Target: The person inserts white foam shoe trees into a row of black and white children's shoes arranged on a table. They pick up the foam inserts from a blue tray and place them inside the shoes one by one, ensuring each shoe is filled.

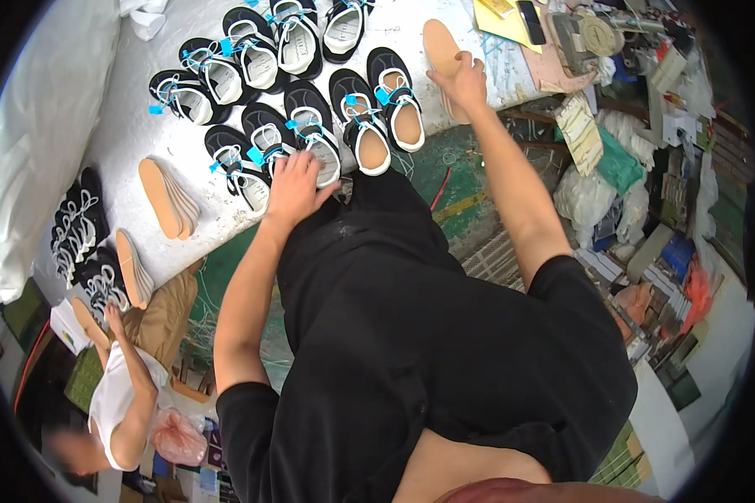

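Your right hand [464,82] grasps a tan insole [439,44] at the table's far right side — thumb along one edge, fingers along the other, likely for an even hold. Your left hand [295,189] rests its fingers at the heel opening of a black-and-white shoe [309,119], perhaps to steady it; whether they pinch, you can't tell from here. The 10 shoes stand in 2 rows, heels toward you — presumably for easy access. The 2 nearest the insole show tan footbeds [372,152] inside.

Black short-sleeved shirt [461,352], black trousers [386,194]
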A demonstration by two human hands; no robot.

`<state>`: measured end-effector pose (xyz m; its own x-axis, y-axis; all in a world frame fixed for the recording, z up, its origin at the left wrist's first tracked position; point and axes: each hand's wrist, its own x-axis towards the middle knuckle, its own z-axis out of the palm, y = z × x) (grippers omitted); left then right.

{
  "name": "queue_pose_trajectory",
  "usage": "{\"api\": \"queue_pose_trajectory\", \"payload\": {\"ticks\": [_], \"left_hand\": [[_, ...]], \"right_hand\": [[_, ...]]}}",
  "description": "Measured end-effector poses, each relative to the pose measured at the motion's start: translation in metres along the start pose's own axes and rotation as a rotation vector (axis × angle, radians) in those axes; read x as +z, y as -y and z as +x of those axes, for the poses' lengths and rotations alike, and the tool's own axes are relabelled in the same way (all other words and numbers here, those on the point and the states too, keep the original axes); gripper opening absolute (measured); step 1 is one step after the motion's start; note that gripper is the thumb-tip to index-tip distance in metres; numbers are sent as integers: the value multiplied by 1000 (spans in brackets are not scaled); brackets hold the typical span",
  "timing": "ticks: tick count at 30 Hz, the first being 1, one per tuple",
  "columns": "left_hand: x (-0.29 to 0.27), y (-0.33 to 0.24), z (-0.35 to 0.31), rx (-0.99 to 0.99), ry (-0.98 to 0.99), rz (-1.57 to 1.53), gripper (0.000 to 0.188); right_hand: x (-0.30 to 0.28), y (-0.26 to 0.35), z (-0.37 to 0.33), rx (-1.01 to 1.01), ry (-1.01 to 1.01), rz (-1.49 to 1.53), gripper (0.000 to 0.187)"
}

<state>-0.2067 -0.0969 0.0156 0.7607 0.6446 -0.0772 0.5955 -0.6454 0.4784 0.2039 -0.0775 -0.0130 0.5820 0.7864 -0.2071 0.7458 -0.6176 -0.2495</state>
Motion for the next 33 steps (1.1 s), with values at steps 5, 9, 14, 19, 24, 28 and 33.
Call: {"api": "queue_pose_trajectory", "payload": {"ticks": [5,9,14,19,24,28,33], "left_hand": [[26,-11,-19,-63,69,71,21],[40,-32,-12,-79,69,-12,28],[21,-8,-13,-67,-106,-87,37],[0,11,35,-84,-203,166,70],[10,40,44,-115,-120,16,72],[15,44,42,-48,-141,-29,71],[15,59,26,-43,-137,-62,76]], "right_hand": [[41,9,43,-31,348,-171,83],[37,20,27,-53,306,-145,85],[-30,27,1,-150,142,-36,82],[-58,87,-165,-468,293,101,61],[-10,140,-242,-428,538,-110,52],[54,167,-229,-296,396,-138,52],[8,166,-271,-482,475,-204,52]]}}
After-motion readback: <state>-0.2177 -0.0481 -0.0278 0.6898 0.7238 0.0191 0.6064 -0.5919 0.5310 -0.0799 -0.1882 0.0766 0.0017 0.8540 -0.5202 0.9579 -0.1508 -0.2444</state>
